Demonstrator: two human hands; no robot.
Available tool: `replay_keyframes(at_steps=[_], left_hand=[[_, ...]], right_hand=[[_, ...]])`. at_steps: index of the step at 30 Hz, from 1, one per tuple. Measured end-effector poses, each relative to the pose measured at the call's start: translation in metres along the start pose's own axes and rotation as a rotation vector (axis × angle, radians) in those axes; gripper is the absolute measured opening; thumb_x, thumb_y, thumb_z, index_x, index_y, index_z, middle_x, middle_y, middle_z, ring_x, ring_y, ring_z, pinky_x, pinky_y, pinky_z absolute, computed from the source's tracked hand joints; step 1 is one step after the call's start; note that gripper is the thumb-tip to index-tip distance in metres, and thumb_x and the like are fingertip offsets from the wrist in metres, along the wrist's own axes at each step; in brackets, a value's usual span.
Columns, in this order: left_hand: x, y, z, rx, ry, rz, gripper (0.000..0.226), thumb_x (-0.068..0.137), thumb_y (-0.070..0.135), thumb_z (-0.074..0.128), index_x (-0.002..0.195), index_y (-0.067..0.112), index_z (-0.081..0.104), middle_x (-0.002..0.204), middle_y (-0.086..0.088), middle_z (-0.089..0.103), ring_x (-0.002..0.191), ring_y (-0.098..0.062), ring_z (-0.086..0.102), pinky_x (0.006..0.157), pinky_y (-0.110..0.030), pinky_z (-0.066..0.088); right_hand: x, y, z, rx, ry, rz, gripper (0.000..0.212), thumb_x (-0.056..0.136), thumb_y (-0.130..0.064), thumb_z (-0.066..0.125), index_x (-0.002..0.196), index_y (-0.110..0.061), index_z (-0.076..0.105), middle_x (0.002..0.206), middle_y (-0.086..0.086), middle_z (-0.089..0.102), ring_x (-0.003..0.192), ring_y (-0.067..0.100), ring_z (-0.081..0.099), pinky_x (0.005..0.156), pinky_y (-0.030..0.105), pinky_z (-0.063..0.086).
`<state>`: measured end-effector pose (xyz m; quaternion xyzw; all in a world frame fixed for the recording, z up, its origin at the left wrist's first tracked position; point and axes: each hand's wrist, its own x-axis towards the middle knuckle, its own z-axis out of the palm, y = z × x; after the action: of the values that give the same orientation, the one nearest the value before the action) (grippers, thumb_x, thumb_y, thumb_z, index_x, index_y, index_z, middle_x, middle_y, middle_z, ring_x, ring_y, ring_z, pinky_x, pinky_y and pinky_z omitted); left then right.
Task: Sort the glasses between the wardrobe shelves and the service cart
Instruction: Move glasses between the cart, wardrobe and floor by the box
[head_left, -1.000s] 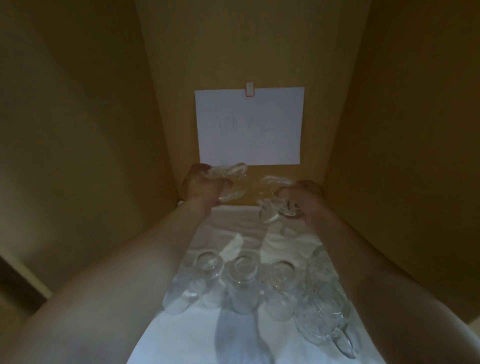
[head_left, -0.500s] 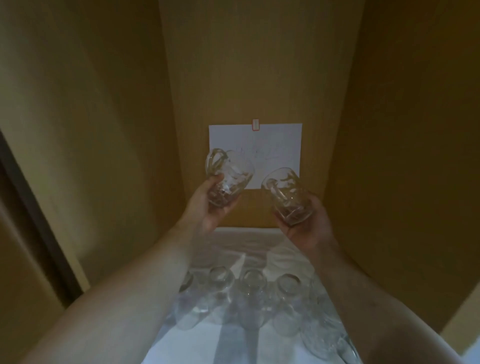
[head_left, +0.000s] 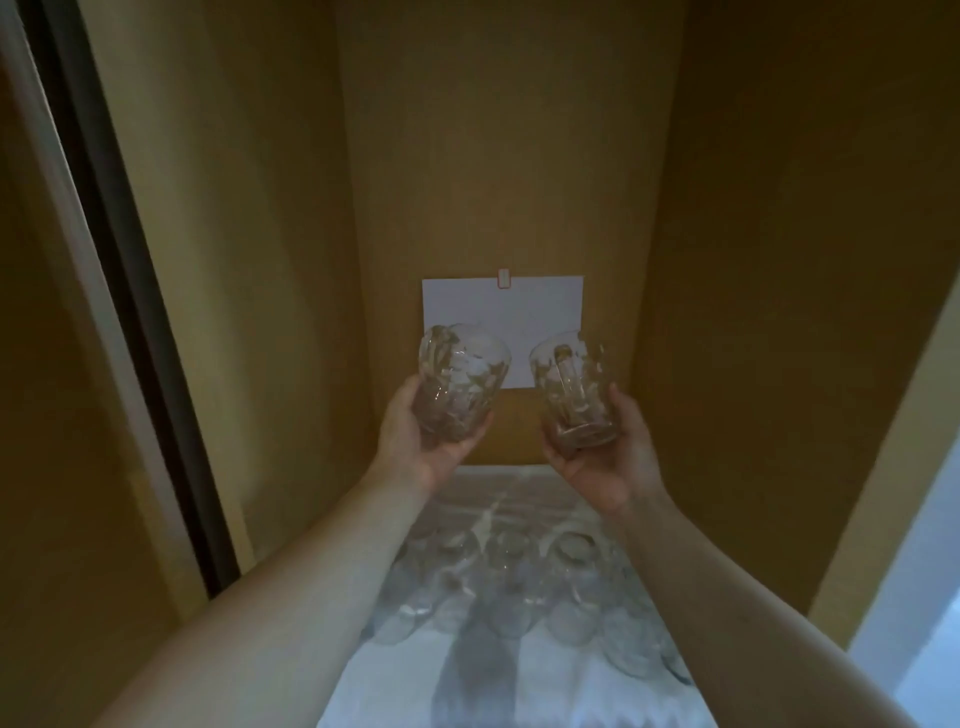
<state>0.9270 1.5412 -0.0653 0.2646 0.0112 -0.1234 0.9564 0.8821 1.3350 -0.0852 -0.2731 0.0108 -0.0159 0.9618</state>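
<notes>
Two clear faceted glass mugs have come up off the shelf since a second ago; the left hand cups the left mug, the right hand cups the right mug, both held tilted, apart, before the white paper sheet; likely bound for the cart, which is out of view; the row of clear glasses stays on the white shelf liner; wooden side walls stand close, so withdrawal runs straight back.
</notes>
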Motion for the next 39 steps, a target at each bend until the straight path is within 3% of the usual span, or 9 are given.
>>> replay_keyframes(at_steps=[7, 11, 15, 21, 25, 28, 31, 35, 39], left_hand=[[-0.036, -0.007, -0.006, 0.029, -0.011, -0.037, 0.056, 0.079, 0.03, 0.079, 0.129, 0.01, 0.064, 0.12, -0.023, 0.07, 0.11, -0.039, 0.068, 0.097, -0.051, 0.053], [-0.056, -0.013, -0.009, 0.132, 0.073, -0.035, 0.054, 0.083, 0.04, 0.074, 0.129, 0.013, 0.065, 0.119, -0.017, 0.072, 0.113, -0.032, 0.068, 0.078, -0.037, 0.054], [-0.079, -0.02, -0.005, 0.187, 0.002, -0.056, 0.053, 0.079, 0.031, 0.08, 0.125, 0.008, 0.068, 0.114, -0.014, 0.07, 0.091, -0.026, 0.068, 0.077, -0.034, 0.055], [-0.121, -0.055, 0.012, 0.226, -0.181, -0.133, 0.033, 0.071, 0.024, 0.084, 0.1, 0.01, 0.078, 0.118, -0.019, 0.07, 0.099, -0.036, 0.069, 0.084, -0.052, 0.058], [-0.163, -0.101, 0.03, 0.216, -0.182, -0.17, 0.028, 0.08, 0.032, 0.08, 0.093, 0.008, 0.08, 0.112, -0.017, 0.07, 0.098, -0.034, 0.065, 0.097, -0.052, 0.049], [-0.197, -0.138, 0.044, 0.243, -0.206, -0.214, 0.045, 0.076, 0.036, 0.081, 0.11, 0.008, 0.071, 0.111, -0.016, 0.068, 0.098, -0.032, 0.063, 0.104, -0.052, 0.043], [-0.229, -0.175, 0.06, 0.274, -0.232, -0.282, 0.054, 0.079, 0.039, 0.078, 0.124, 0.012, 0.063, 0.118, -0.013, 0.062, 0.098, -0.031, 0.062, 0.108, -0.05, 0.041], [-0.26, -0.227, 0.083, 0.277, -0.269, -0.395, 0.048, 0.085, 0.042, 0.075, 0.122, 0.012, 0.066, 0.117, -0.013, 0.067, 0.097, -0.033, 0.066, 0.086, -0.05, 0.058], [-0.282, -0.287, 0.113, 0.326, -0.402, -0.503, 0.056, 0.076, 0.043, 0.082, 0.121, 0.012, 0.07, 0.119, -0.014, 0.069, 0.101, -0.035, 0.068, 0.094, -0.053, 0.053]], right_hand=[[-0.047, 0.006, -0.01, -0.096, -0.087, 0.049, 0.065, 0.065, -0.028, 0.096, 0.121, -0.01, 0.07, 0.134, 0.018, 0.064, 0.126, 0.034, 0.06, 0.107, 0.047, 0.046], [-0.071, 0.009, -0.01, -0.121, -0.152, 0.072, 0.057, 0.066, -0.024, 0.097, 0.116, -0.009, 0.073, 0.13, 0.022, 0.065, 0.115, 0.039, 0.066, 0.099, 0.06, 0.05], [-0.097, 0.006, -0.005, -0.058, -0.161, 0.054, 0.077, 0.062, -0.025, 0.098, 0.129, -0.011, 0.063, 0.133, 0.022, 0.064, 0.116, 0.039, 0.066, 0.095, 0.063, 0.05], [-0.156, -0.021, -0.013, -0.177, -0.19, 0.018, 0.043, 0.068, -0.031, 0.09, 0.107, -0.015, 0.078, 0.123, 0.017, 0.069, 0.109, 0.036, 0.067, 0.105, 0.058, 0.046], [-0.219, -0.051, -0.041, -0.253, -0.169, 0.011, 0.076, 0.068, -0.032, 0.089, 0.134, -0.006, 0.062, 0.125, 0.017, 0.062, 0.108, 0.033, 0.064, 0.099, 0.049, 0.049], [-0.271, -0.075, -0.063, -0.324, -0.133, 0.006, 0.095, 0.07, -0.039, 0.088, 0.148, -0.003, 0.048, 0.133, 0.018, 0.055, 0.114, 0.032, 0.058, 0.109, 0.049, 0.04], [-0.325, -0.099, -0.082, -0.286, -0.11, 0.001, 0.073, 0.071, -0.042, 0.087, 0.13, -0.007, 0.065, 0.123, 0.013, 0.064, 0.109, 0.029, 0.063, 0.1, 0.043, 0.048], [-0.389, -0.13, -0.109, -0.248, -0.048, -0.059, 0.07, 0.068, -0.044, 0.09, 0.124, -0.007, 0.067, 0.117, 0.014, 0.067, 0.103, 0.029, 0.066, 0.095, 0.042, 0.053], [-0.448, -0.162, -0.137, -0.208, -0.079, -0.121, 0.069, 0.08, -0.049, 0.082, 0.126, -0.001, 0.067, 0.119, 0.021, 0.069, 0.108, 0.035, 0.069, 0.099, 0.049, 0.055]])
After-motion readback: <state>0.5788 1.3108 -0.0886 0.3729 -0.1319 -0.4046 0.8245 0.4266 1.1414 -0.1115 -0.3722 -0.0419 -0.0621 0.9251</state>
